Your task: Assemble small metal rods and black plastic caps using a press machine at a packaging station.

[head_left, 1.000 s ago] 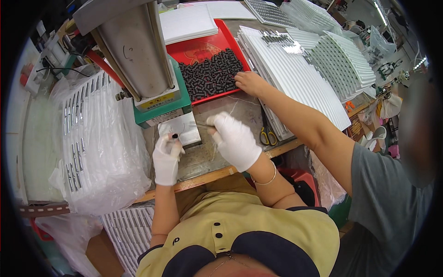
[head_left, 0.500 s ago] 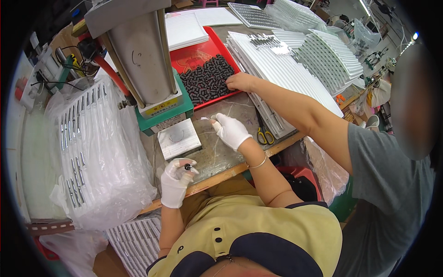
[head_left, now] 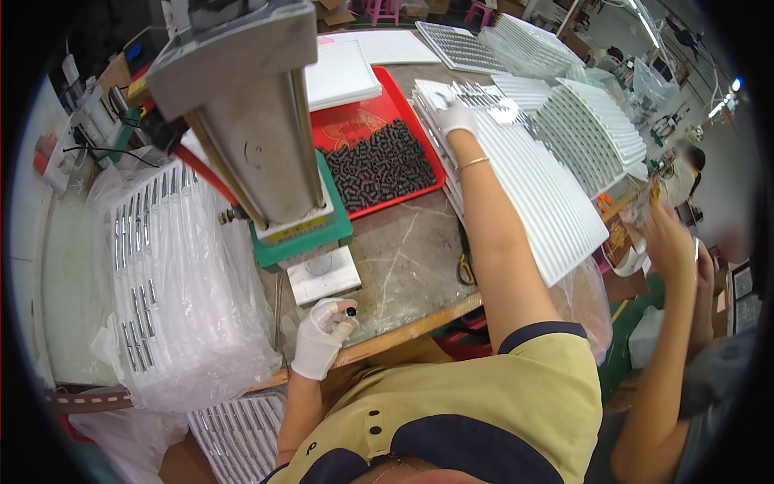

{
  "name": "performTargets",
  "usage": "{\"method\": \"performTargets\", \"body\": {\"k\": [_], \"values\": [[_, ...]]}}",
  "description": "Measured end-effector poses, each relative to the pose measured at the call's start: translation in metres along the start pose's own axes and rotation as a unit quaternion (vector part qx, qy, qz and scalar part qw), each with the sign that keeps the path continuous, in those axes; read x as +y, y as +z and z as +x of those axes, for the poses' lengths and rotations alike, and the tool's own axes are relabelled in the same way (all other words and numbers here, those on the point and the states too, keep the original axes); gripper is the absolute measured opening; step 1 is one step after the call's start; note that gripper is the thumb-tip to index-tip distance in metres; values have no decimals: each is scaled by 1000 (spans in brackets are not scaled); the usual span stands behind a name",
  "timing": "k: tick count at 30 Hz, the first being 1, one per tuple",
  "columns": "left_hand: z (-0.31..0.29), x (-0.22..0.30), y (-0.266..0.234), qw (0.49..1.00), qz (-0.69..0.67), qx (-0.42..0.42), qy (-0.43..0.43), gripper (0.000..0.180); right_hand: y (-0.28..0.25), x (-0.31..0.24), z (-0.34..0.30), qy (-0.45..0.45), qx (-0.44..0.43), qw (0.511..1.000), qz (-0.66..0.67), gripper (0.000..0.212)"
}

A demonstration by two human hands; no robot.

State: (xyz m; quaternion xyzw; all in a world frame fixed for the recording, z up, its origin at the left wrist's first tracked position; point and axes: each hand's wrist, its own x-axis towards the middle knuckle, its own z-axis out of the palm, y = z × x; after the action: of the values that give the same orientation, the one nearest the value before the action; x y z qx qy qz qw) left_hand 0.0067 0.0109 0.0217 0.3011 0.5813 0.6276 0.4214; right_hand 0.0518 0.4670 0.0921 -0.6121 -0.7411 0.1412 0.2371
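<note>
My left hand (head_left: 322, 339), in a white glove, is near the table's front edge, its fingers closed around a small black cylindrical piece (head_left: 351, 312). Just beyond it is a pale metal block (head_left: 324, 276) at the foot of a press (head_left: 266, 145) with a green base. My right arm is stretched far forward. My gloved right hand (head_left: 458, 118) is at the shiny metal tubes (head_left: 486, 95) lying on a stack of white ridged trays (head_left: 524, 185). Its fingertips are too indistinct to show whether they grip a tube.
A red tray (head_left: 442, 173) of black pieces (head_left: 379, 168) stands beside the press. Scissors (head_left: 465, 270) lie by the tray stack. Plastic-wrapped trays with metal tubes (head_left: 189, 306) stand at left. At right are a co-worker's raised hands (head_left: 673, 242).
My right hand has moved from the tabletop, where it held a small shiny piece, to the tubes. The co-worker's hand has left the red tray and withdrawn right. My left hand keeps the black piece.
</note>
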Motion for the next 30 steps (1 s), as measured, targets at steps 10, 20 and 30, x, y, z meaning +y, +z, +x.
{"method": "performTargets", "body": {"k": [10,20,30], "values": [[36,15,13,997,19,67,-14,26,23,62,120,-62,-32,985,-157,39],[52,16,2,974,159,151,64,25,-64,-1,-190,-365,-137,901,190,21],[20,-1,9,967,211,117,84,23,-54,0,-285,-337,-294,867,219,20]]}}
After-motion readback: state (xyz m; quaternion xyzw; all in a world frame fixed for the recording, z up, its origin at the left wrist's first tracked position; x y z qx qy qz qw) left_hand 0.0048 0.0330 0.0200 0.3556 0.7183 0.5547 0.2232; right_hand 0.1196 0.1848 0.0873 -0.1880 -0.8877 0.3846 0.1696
